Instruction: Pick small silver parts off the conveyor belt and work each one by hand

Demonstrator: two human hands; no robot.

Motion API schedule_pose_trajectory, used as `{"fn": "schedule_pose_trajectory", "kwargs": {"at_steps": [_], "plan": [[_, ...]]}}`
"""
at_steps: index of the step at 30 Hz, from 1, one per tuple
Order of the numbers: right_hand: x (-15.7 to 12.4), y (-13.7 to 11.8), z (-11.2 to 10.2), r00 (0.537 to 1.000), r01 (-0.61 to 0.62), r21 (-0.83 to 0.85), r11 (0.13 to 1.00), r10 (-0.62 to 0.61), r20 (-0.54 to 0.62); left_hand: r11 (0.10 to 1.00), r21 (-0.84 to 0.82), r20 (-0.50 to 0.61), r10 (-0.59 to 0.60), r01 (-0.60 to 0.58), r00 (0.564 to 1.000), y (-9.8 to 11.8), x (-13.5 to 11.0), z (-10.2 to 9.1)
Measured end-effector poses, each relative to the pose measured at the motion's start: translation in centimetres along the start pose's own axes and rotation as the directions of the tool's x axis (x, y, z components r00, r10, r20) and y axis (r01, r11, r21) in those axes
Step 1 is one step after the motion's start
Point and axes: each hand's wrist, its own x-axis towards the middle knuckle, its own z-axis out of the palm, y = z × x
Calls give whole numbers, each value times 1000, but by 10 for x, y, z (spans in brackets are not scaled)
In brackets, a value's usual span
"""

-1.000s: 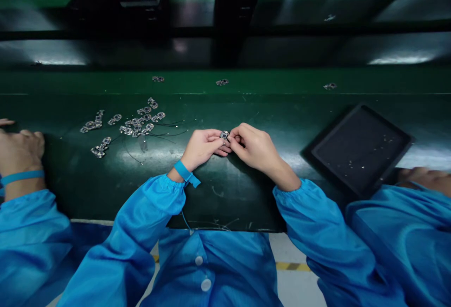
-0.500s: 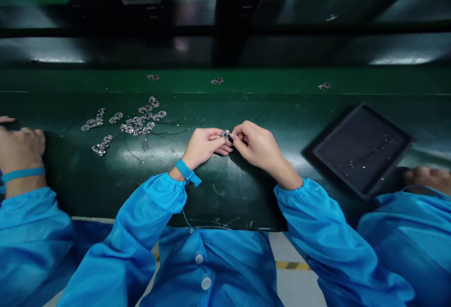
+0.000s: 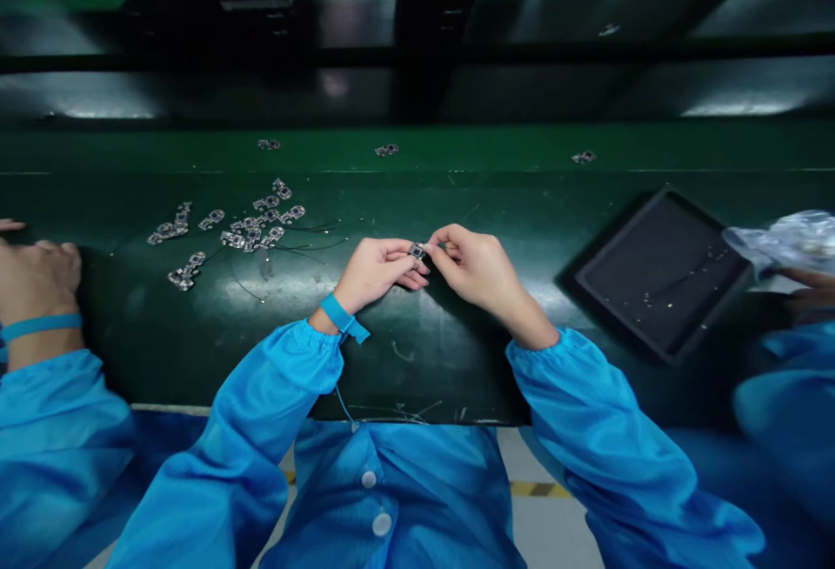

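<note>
My left hand (image 3: 384, 271) is closed on a small circuit board (image 3: 417, 251), held between thumb and fingers above the green table. My right hand (image 3: 473, 269) meets it from the right, thumb and forefinger pinched at the board's right edge. Whatever sits in that pinch is too small to make out. Left of my hands lies a loose pile of similar circuit boards (image 3: 253, 238). Thin dark wires (image 3: 303, 249) trail from the pile toward my left hand.
A black tray (image 3: 643, 282) with small bits and dark wires lies at right. Beside it, a co-worker's hand (image 3: 812, 286) holds a clear plastic bag (image 3: 792, 243). Another person's hand (image 3: 43, 277) rests at far left. Single boards (image 3: 387, 150) lie along the back strip.
At right, the co-worker's hand has come up with a plastic bag over the tray's edge. The boards on the back strip have shifted left. My hands stay nearly in place.
</note>
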Motion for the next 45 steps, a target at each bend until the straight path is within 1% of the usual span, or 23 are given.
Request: {"fn": "schedule_pose_trajectory", "kwargs": {"at_steps": [4, 9, 13, 26, 31, 34, 39, 42, 45], "plan": [[-1, -2, -1, 1000, -12, 26, 1000, 11, 20, 1000, 25, 31, 13, -13, 999, 0, 0, 0], [-1, -3, -1, 1000, -16, 34, 999, 16, 6, 999, 14, 51, 47, -48, 998, -3, 0, -1], [-1, -5, -1, 1000, -17, 24, 1000, 17, -4, 998, 0, 47, 59, -59, 997, -3, 0, -2], [-2, -5, -1, 999, -8, 8, 1000, 8, -40, 997, 59, 28, 47, -48, 999, -5, 1, -2], [-1, -7, -2, 999, -26, 23, 999, 27, -30, 995, 63, 43, 75, -77, 996, -3, 0, -4], [-1, -7, -1, 999, -26, 22, 999, 27, -20, 996, 50, 58, 69, -72, 996, -2, 0, -5], [-2, -6, -1, 1000, -25, 22, 999, 25, -16, 998, 9, 53, 57, -57, 997, -3, 0, -4], [-2, -5, -2, 998, -59, 66, 996, 59, -2, 999, -31, 59, 43, -41, 997, -7, 1, -2], [0, -3, -4, 994, -104, 116, 988, 101, 28, 994, -94, 50, 59, -54, 997, -11, 4, -3]]}}
